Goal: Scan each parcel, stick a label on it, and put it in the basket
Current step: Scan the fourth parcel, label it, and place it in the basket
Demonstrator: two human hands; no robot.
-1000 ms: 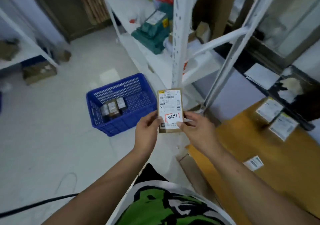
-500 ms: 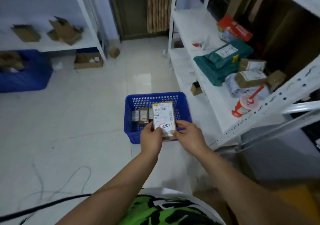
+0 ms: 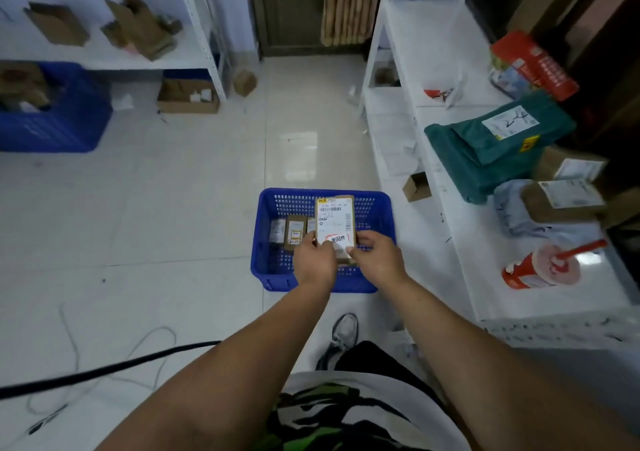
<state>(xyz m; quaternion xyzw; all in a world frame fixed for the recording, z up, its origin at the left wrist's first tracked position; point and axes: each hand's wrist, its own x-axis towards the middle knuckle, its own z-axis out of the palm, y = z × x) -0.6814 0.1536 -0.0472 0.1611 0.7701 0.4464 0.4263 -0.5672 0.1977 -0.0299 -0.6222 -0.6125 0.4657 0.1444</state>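
A small brown parcel (image 3: pixel 336 220) with a white barcode label and a red-marked sticker is held upright over the blue basket (image 3: pixel 263 242) on the floor. My left hand (image 3: pixel 313 260) grips its lower left edge and my right hand (image 3: pixel 375 260) grips its lower right corner. Inside the basket, along the far left side, stand a few small labelled parcels (image 3: pixel 294 230). The lower end of the held parcel is hidden behind my fingers.
A white shelf unit (image 3: pixel 460 235) at the right carries green mail bags (image 3: pixel 498 142), brown boxes (image 3: pixel 561 201) and a red cup (image 3: pixel 533 270). Another shelf with open cartons (image 3: pixel 138 27) and a blue bin (image 3: pixel 52 118) stands at the left. Cables (image 3: pixel 104 367) cross the floor near my foot.
My view has swung left from the wooden table to the basket. Both hands have carried the parcel over the basket and lowered it toward the inside.
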